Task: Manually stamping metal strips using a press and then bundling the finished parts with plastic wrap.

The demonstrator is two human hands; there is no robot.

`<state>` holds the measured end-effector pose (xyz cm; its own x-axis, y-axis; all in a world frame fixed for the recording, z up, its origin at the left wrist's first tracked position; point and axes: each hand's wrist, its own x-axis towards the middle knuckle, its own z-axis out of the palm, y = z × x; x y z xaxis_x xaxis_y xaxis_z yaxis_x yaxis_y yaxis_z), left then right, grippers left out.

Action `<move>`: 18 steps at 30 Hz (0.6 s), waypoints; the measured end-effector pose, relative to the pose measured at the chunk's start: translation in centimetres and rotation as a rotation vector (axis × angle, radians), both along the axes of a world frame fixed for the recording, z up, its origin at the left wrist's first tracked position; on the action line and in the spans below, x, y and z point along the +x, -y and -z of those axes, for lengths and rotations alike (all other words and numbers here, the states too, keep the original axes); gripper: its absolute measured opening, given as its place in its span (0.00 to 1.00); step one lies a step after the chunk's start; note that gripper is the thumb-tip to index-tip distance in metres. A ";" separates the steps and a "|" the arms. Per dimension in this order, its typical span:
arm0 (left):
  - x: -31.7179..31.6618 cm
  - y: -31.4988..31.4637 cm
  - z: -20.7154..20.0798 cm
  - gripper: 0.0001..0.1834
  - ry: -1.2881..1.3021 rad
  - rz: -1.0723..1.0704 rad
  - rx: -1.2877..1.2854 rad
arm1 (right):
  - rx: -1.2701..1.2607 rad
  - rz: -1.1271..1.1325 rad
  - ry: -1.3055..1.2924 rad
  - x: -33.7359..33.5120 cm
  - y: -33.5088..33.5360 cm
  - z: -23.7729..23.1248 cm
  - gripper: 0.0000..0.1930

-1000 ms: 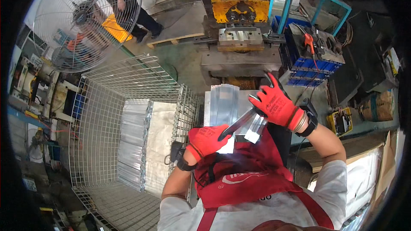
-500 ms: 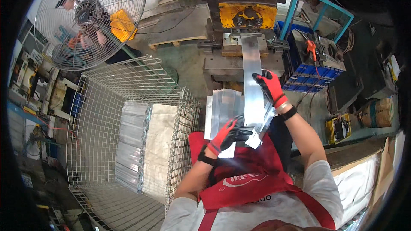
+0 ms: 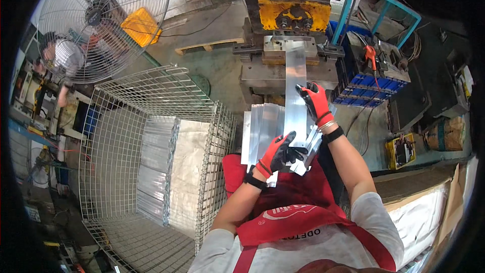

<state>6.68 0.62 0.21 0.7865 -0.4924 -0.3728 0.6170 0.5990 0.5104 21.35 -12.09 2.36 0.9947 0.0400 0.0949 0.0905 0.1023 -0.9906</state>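
A long flat shiny metal strip (image 3: 295,91) runs from the press's die block (image 3: 275,46) toward my body. My right hand (image 3: 315,102), in a red and black glove, grips its right edge near the middle. At the strip's near end my left hand (image 3: 282,155), gloved alike, closes on it with thumb and fingers. More metal strips (image 3: 262,126) lie in an overlapping pile just left of the held one. Other metal pieces (image 3: 314,141) show under and right of it, partly hidden by my hands.
Left of me stands a wire mesh cage (image 3: 214,167) holding stacked metal strips (image 3: 154,167). A large fan (image 3: 101,17) is at the far left, with a person behind it. The yellow-fronted press (image 3: 295,15) rises ahead. Blue crates (image 3: 361,91) carrying tools stand to its right.
My left hand has moved right and slightly forward, from the pile onto the strip's near end. The right hand keeps its grip, shifting slightly left. The person behind the fan has moved left.
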 end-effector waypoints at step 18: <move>2.8 2.1 -4.3 0.18 0.089 -0.259 0.046 | 0.199 0.011 -0.101 3.2 -1.4 0.6 0.04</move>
